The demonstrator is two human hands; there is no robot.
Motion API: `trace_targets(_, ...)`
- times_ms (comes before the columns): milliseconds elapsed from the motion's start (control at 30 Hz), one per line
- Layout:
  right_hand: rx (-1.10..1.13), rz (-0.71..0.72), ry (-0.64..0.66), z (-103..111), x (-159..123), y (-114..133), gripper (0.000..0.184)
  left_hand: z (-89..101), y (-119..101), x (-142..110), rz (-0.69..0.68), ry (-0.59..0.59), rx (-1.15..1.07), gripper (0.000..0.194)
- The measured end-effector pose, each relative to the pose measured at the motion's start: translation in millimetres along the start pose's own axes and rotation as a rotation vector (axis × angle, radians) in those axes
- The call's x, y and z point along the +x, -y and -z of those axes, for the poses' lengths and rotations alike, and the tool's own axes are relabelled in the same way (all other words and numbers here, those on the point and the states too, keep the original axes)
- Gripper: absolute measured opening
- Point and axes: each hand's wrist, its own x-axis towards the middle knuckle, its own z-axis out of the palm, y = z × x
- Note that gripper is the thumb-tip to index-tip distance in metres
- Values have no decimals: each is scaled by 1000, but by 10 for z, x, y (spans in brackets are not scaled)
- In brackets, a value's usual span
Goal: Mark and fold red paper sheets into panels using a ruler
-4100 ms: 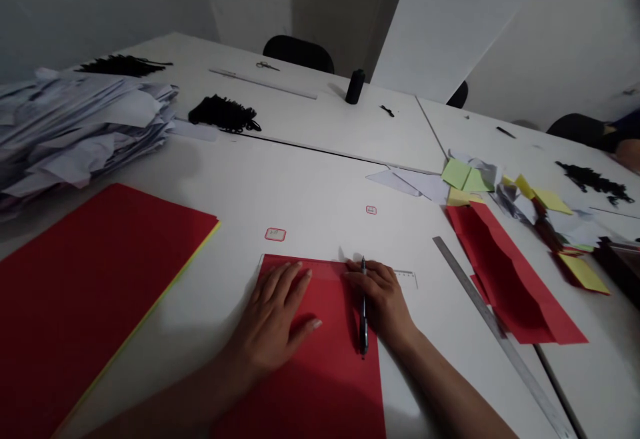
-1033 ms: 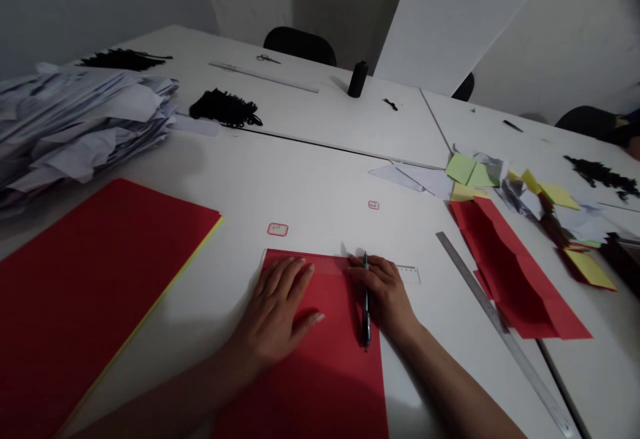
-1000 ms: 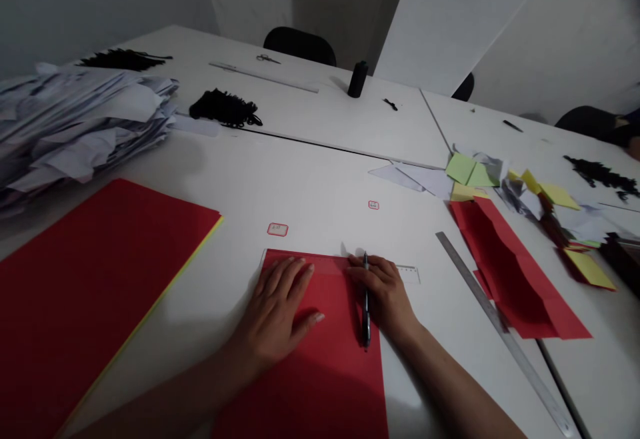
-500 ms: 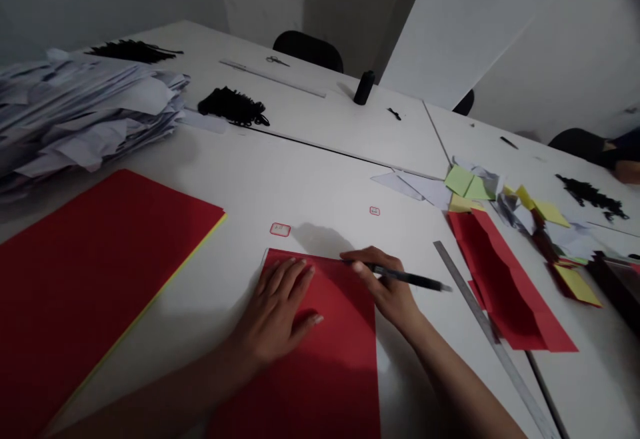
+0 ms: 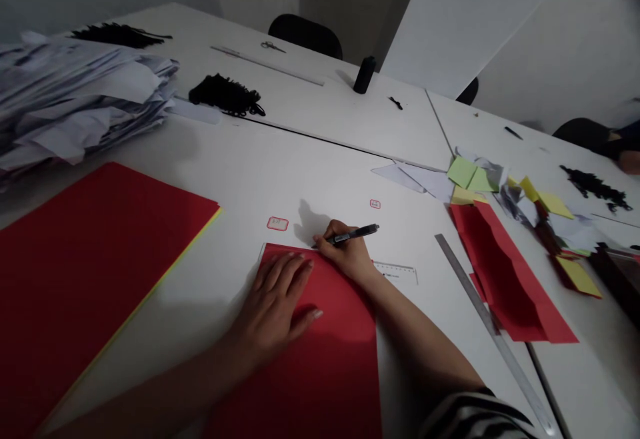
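A red sheet of paper (image 5: 330,359) lies in front of me on the white table. My left hand (image 5: 280,299) rests flat on its upper left part, fingers stretched out and a little apart. My right hand (image 5: 345,249) is closed around a black pen (image 5: 353,234), whose tip is at the sheet's far edge. A clear ruler (image 5: 400,271) shows to the right of the sheet; the rest of it is hidden by the sheet and my right hand. Just beyond the far edge is a small red-bordered label (image 5: 277,224).
Left of me lies a red and yellow paper stack (image 5: 110,252), with a heap of white papers (image 5: 75,99) behind it. To the right are a metal ruler (image 5: 493,326), folded red paper (image 5: 500,272) and coloured scraps (image 5: 470,176). Black cords (image 5: 227,94) and a black spool (image 5: 365,75) stand farther back.
My right hand has moved left along the sheet's far edge with the pen, uncovering the clear ruler's right end. My left hand stays in place on the sheet. The view has shifted slightly.
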Motion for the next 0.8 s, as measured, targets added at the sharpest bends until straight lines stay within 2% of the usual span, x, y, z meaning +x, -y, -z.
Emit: trace_targets(800,9,-5,19,6,1,30,28,-18,2,5,1,-5,-4,64)
